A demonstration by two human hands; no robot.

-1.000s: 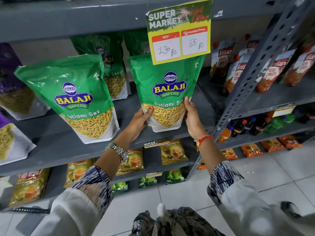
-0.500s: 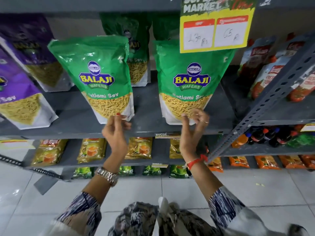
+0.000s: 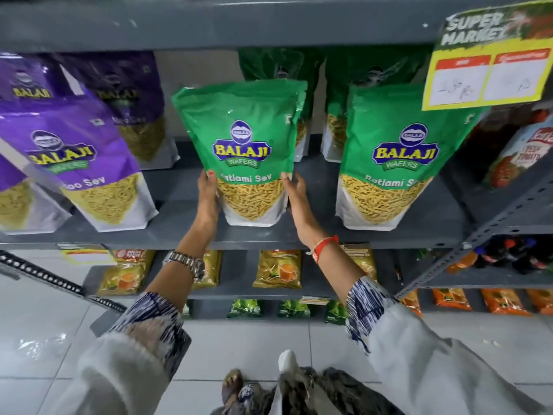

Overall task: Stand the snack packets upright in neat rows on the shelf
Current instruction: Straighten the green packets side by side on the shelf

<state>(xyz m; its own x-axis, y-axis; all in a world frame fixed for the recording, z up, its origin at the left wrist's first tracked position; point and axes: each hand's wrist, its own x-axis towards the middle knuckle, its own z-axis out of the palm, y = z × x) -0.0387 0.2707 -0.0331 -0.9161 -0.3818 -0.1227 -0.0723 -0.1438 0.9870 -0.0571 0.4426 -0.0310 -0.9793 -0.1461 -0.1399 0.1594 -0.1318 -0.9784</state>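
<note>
Between the two hands, a green Ratlami Sev packet [image 3: 245,151] stands upright on the grey shelf [image 3: 179,232]. Left hand [image 3: 208,194] and right hand [image 3: 294,196] each press a lower side edge, gripping it. Right of the right-hand grip stands a second green packet [image 3: 395,157]; left of the left-hand grip, purple packets [image 3: 89,163] lean.

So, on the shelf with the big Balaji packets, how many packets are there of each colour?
Green packets: 4
Purple packets: 4 (one is cut off at the left edge)
Total: 8
</note>
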